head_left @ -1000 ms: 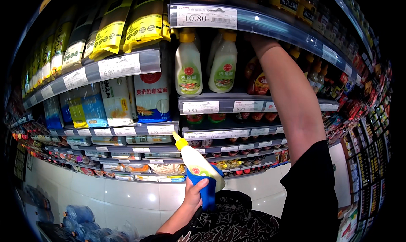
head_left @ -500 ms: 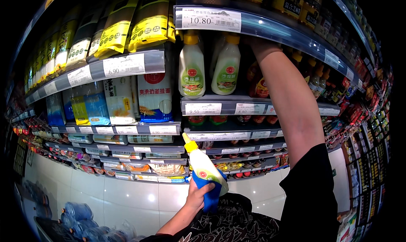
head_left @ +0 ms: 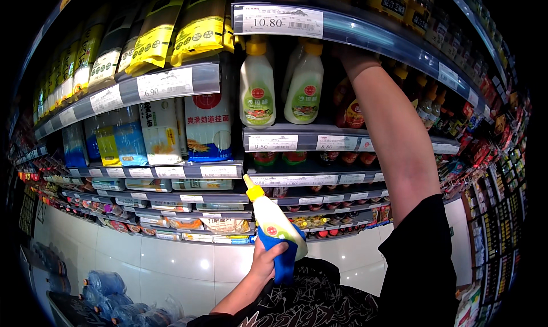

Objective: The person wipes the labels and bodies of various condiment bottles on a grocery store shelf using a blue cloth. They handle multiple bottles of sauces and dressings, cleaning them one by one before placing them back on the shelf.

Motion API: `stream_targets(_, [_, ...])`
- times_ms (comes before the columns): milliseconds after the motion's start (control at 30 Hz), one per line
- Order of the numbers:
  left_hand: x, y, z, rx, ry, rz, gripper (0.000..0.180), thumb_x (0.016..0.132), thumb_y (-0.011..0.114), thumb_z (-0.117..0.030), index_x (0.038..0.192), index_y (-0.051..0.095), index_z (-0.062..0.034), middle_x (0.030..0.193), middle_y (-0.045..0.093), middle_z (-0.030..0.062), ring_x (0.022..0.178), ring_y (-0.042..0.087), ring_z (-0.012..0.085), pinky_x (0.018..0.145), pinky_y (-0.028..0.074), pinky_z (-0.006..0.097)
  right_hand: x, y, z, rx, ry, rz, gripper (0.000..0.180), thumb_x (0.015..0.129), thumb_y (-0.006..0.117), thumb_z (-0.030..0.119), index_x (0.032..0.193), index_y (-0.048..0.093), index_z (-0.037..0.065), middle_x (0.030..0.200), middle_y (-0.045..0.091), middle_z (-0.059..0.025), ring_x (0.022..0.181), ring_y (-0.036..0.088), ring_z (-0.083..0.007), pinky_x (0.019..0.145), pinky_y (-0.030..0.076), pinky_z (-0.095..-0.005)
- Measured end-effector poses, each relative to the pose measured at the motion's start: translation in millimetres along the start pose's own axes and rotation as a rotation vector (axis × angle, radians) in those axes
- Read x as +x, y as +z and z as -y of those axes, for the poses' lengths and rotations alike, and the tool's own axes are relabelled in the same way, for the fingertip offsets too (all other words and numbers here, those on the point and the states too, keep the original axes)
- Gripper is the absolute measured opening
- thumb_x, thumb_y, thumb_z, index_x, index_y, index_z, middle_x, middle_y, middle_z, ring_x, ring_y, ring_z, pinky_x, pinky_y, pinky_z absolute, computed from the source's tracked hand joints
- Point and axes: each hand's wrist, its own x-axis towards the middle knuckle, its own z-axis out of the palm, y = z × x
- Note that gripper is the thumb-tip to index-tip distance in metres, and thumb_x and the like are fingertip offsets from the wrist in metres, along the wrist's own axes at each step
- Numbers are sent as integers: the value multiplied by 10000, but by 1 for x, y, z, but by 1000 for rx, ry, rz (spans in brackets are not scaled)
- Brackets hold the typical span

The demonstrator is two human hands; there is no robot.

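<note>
My left hand (head_left: 267,259) is closed around a white squeeze bottle of salad dressing (head_left: 274,217) with a yellow pointed cap. A blue cloth (head_left: 286,257) is bunched in the same grip, wrapped about the bottle's lower part. The bottle tilts to the left, below the shelf fronts. My right hand (head_left: 358,64) reaches deep into the shelf at the upper right; its fingers are hidden in shadow under the board above. Two matching salad dressing bottles, a left one (head_left: 257,90) and a right one (head_left: 304,90), stand upright left of that hand. Beside my forearm is a dark sauce bottle (head_left: 349,110) with a red label.
Yellow-and-white noodle packs (head_left: 200,24) hang over the upper left shelf edge (head_left: 165,82). Below stand more noodle packs (head_left: 208,127). The price-tagged shelf board (head_left: 388,47) juts out above my right wrist. Large blue water bottles (head_left: 105,284) lie on the lower left, by the tiled floor (head_left: 188,264).
The view has shifted slightly, so the shelves sit a little higher. My right arm remains inside the shelf, and my left hand keeps its hold on the bottle and cloth.
</note>
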Motion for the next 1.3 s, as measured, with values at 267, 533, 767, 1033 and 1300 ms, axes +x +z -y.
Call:
stream_targets(267, [0,2,2,0,-39,23,597,782,698,-14,1325,454,-49,1165,610,85,1056,624,194,937,516,342,37,-3,-15,41,27,107,435,984,546,338,1373,527,143,1419,521,-92,1305,481,-250,1113,360,-381])
stream_targets(533, [1,0,2,15,-48,-3,594,781,703,-26,1321,455,-44,1155,610,83,1042,625,189,927,518,339,43,3,-18,72,45,152,427,989,534,343,1370,534,151,1421,523,-91,1309,482,-253,1117,358,-385])
stream_targets(767, [0,-3,3,52,-25,-28,613,783,681,-79,1347,441,-56,1153,610,85,1048,629,206,939,519,351,43,3,-23,-7,9,148,420,993,523,348,1367,541,158,1422,526,-90,1312,483,-255,1120,356,-388])
stream_targets(1033, [2,-3,5,-17,-50,-32,584,790,690,-12,1323,453,-53,1170,608,82,1062,620,199,950,510,352,34,-7,-12,-945,-198,46,401,998,507,329,1360,552,162,1426,527,-91,1323,478,-265,1124,355,-393])
stream_targets(1300, [2,-4,6,-73,-52,-18,605,794,720,2,1333,448,-50,1181,618,97,1082,628,219,963,512,362,4,-4,-30,-987,-374,254,496,951,527,149,1437,438,103,1507,399,-194,1409,355,-346,1158,315,-414])
